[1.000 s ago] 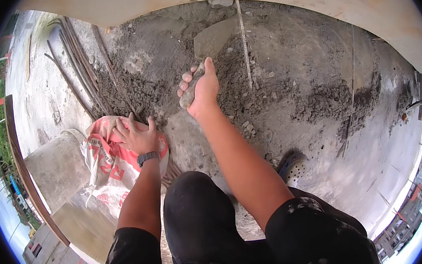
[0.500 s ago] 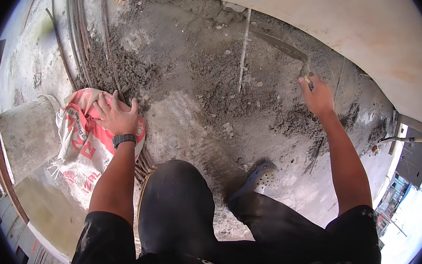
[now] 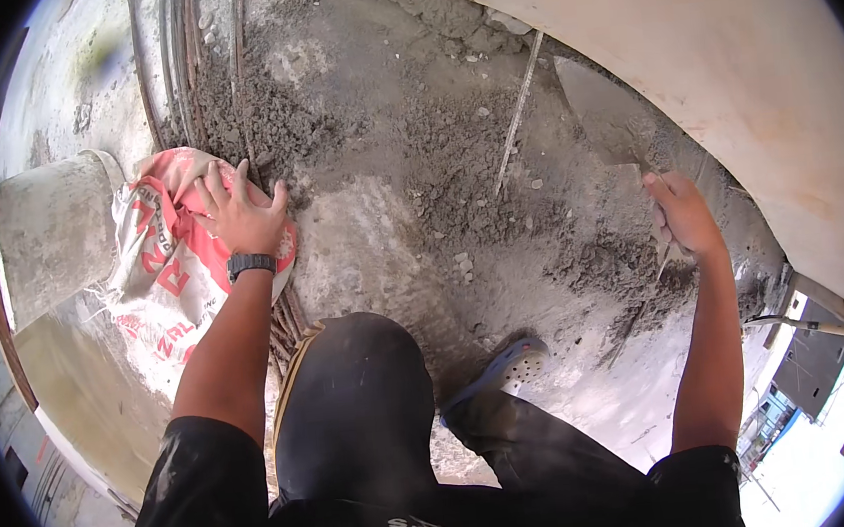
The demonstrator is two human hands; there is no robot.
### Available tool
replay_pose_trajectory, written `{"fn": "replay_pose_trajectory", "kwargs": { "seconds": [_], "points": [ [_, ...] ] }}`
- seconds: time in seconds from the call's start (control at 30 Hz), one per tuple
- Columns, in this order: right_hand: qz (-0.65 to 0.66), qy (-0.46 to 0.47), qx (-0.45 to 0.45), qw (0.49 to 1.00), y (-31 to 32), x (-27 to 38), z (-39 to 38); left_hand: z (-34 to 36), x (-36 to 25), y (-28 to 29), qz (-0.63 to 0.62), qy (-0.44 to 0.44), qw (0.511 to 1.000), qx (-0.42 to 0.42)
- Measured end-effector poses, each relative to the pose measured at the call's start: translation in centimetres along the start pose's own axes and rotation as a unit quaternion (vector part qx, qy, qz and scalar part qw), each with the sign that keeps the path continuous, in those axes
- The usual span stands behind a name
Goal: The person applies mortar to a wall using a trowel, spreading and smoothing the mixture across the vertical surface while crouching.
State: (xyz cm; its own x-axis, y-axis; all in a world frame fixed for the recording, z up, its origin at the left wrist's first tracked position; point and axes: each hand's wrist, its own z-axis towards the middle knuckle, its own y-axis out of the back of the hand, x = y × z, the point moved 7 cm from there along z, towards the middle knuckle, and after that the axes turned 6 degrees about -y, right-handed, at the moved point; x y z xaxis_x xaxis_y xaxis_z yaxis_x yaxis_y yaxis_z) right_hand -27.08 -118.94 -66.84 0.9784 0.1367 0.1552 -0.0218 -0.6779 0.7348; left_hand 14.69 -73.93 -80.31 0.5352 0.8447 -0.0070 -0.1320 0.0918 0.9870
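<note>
Partly inside right fingers [image 3: 659,188], a trowel [image 3: 609,109]

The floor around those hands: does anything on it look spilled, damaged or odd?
Yes: loose grey clumps lie strewn over the floor, looking spilled, though that may be deliberate. The red-and-white sack under the left hand is crumpled, with frayed threads at its side, so it looks worn.

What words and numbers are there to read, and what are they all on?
Sack: big red letters, clear but creased; I won't copy them out.
Same sack: smaller dark and red print, parts too small or creased to read.
Black shirt: white letters, upside down here; not copied either.
Watch: too small to tell.
</note>
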Motion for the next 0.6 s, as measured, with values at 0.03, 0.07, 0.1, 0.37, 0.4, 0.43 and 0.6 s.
{"fn": "replay_pose_trajectory", "kwargs": {
  "seconds": [0.03, 0.07, 0.1, 0.37, 0.4, 0.43, 0.6],
  "points": [
    [0.070, -0.041, 0.056, 0.995, -0.8, 1.0, -1.7, -0.2, 0.0, -0.1, -0.004, 0.001, 1.000, 0.001],
    [0.054, 0.026, 0.048, 0.997, -2.1, 2.9, -2.2, -0.2, 0.0, 0.0, -0.006, 0.003, 1.000, 0.004],
    [0.037, 0.091, 0.035, 0.995, -3.2, 5.1, -2.7, -0.1, -0.4, -0.2, -0.012, 0.003, 1.000, 0.006],
    [0.434, 0.030, 0.205, 0.877, -18.4, 18.7, -3.1, 0.0, -0.8, -0.7, -0.016, -0.008, 1.000, -0.003],
    [0.407, 0.019, 0.175, 0.896, -18.7, 18.9, -2.8, 0.1, -0.6, -0.7, -0.016, -0.007, 1.000, -0.004],
    [0.413, 0.020, 0.181, 0.892, -19.3, 19.1, -2.1, 0.0, -0.2, -0.6, -0.011, -0.004, 1.000, -0.003],
    [0.540, -0.030, 0.084, 0.837, -18.9, 18.1, -1.3, -0.1, -0.8, -1.0, -0.013, -0.004, 1.000, 0.011]
  ]
}}
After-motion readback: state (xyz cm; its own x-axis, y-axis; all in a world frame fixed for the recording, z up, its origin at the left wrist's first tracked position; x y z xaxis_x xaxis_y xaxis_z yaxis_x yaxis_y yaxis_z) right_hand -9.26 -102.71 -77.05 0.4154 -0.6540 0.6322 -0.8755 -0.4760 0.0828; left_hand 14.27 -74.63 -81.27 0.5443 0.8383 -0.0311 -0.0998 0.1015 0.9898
